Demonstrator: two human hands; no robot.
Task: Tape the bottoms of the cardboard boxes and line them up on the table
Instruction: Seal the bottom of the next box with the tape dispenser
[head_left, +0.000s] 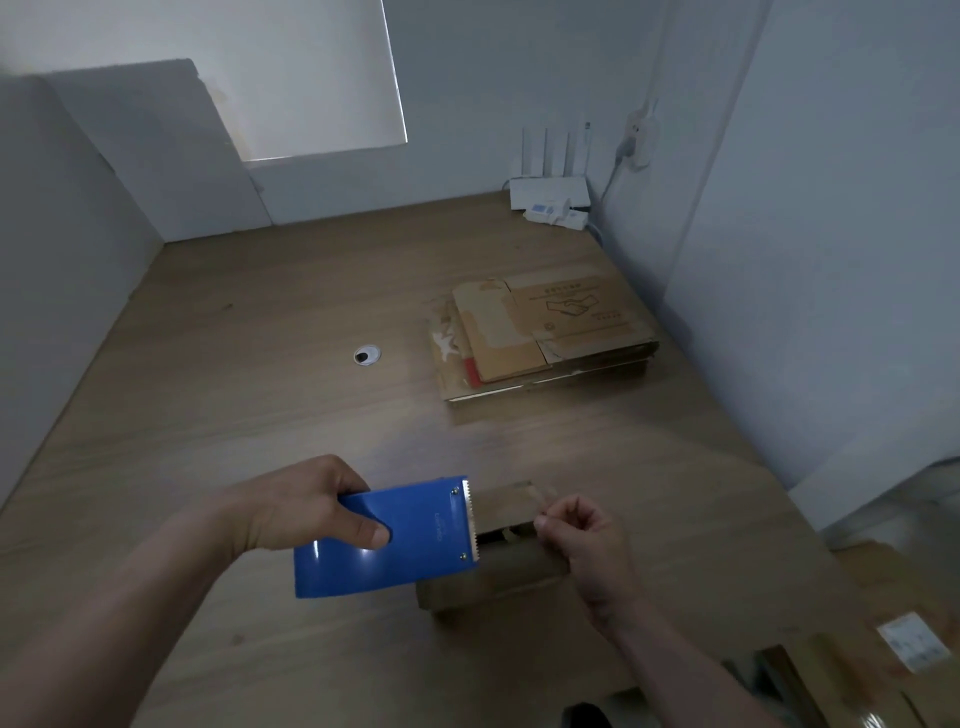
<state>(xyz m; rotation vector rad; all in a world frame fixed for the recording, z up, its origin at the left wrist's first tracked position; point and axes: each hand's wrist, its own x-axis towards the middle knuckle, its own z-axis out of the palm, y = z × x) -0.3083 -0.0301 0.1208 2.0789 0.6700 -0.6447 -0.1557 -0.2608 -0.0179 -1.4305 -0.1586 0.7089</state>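
1 view, head-worn, wide-angle. Looks forward and down over the desk (260, 338) from above its near edge. Both forearms enter from the bottom of frame. Left hand (306, 506), right hand (582, 540) and dispenser (384, 535) sit nearest the lens, low centre. Flat boxes (545, 332) mid-frame right, farther off. Back wall (467, 104) and router (550, 192) at top, farthest. Left wall (52, 208) and right wall (831, 208) close the sides. Desk edges splay outward toward the bottom corners.
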